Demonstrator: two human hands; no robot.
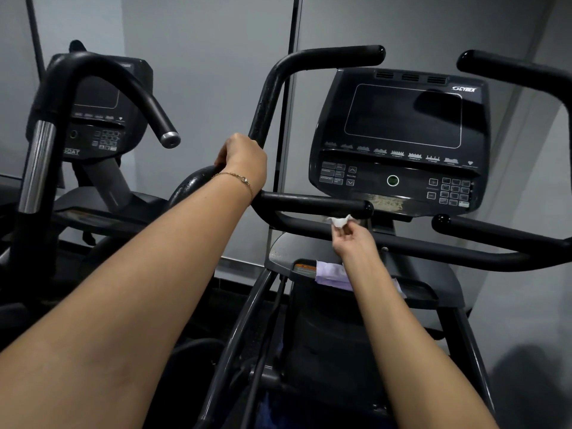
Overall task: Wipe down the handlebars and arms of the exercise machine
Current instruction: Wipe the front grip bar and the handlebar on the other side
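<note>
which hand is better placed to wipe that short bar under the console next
Right, likely. The right hand pinches the white wipe just below the short bar, near its end, while the left hand is wrapped round the upright handlebar and holds no cloth.

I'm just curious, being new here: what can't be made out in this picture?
Head view:
- Left hand: fingers hidden behind the handlebar it grips.
- Purple packet: partly covered by the right forearm.
- Keypad labels: too small to read.
- Right-side handlebar: cut off by the frame edge.
</note>
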